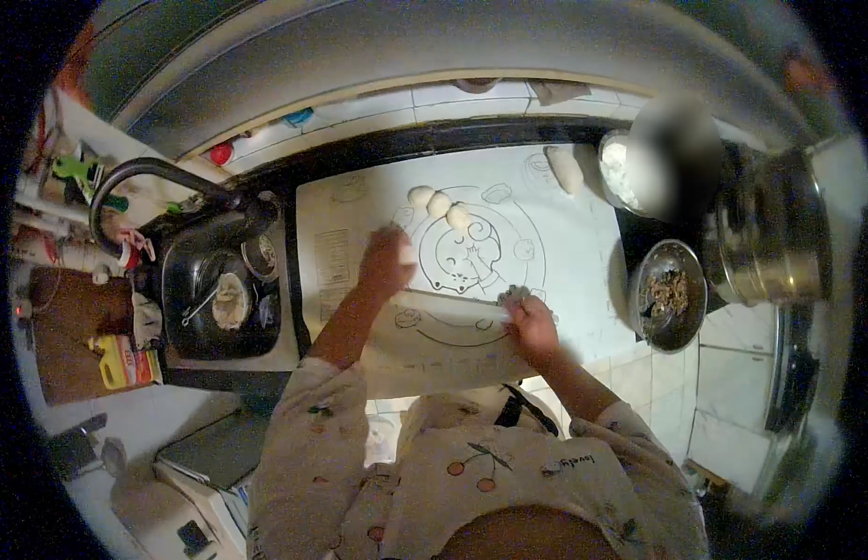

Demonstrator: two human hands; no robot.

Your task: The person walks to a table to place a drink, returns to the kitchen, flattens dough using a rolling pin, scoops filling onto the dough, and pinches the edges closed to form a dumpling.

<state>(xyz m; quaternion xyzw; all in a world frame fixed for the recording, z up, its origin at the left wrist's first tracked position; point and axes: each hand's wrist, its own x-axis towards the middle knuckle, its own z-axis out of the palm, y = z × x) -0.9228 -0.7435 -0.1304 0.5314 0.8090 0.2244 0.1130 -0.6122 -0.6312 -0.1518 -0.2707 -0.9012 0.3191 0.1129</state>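
A white mat [583, 280] printed with a round cartoon cat covers the counter. My left hand [387, 261] is closed over its left part, with a pale piece of dough [407, 255] at the fingers. Farther back, three dough balls [440, 204] lie touching in a slanting row. My right hand [534, 329] is closed near the mat's front right. A small grey patterned shape shows at its fingertips, and a thin dark straight line runs from there toward my left hand; what it holds I cannot make out. At the back right lies a dough log [566, 170].
Right of the mat stand a bowl of white powder [619, 175], a metal bowl [642, 322] of chopped brown filling and a tall metal pot [761, 233]. On the left, a black sink [187, 341] with a curved faucet [126, 171] holds dishes. A yellow bottle [114, 362] stands nearby.
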